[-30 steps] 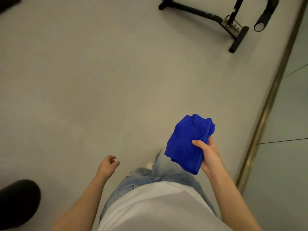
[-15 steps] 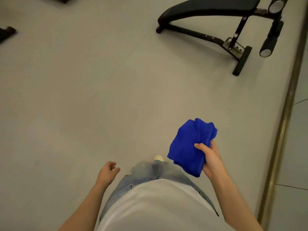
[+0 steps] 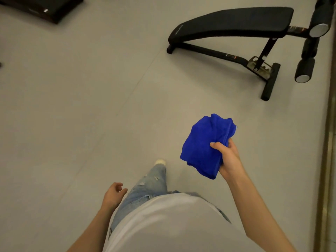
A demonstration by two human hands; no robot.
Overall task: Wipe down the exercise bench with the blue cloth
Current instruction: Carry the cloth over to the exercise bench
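Cloth (image 3: pixel 205 144), bright blue and bunched into a loose wad, sits in the right hand (image 3: pixel 229 159) in the head view, out in front of the person's waist and right of centre. The thumb (image 3: pixel 217 145) curls over the top of the cloth and the palm cups its right edge. The other fingers are hidden under the fabric. The cloth hangs above the grey floor (image 3: pixel 81 106) and touches nothing but that hand.

The bench (image 3: pixel 231 20) stands on the floor at upper right, well apart from the cloth and beyond it. Its black pad (image 3: pixel 254 17) arches, with the low end to the left and the high end to the right. Under the pad a black frame (image 3: pixel 214 54) slants down to a cross foot (image 3: pixel 270 81). Black rollers (image 3: pixel 305 70) with silver end caps stand at the bench's right end, close to the picture's edge. A brass-coloured strip (image 3: pixel 325 160) runs along the floor on the far right, just beside the rollers.

The left hand (image 3: pixel 113 194) hangs by the left hip, just beside the jeans (image 3: pixel 151 186). Its fingers are loosely curled and it holds nothing. The jeans are pale blue and ripped at the knee, and the toe of a pale shoe (image 3: pixel 160 162) shows ahead of them. A white shirt (image 3: pixel 163 224) fills the bottom of the view between the two forearms.

A flat black slab (image 3: pixel 41 6) lies on the floor in the top left corner, cut off by the edge. I cannot tell what it is.
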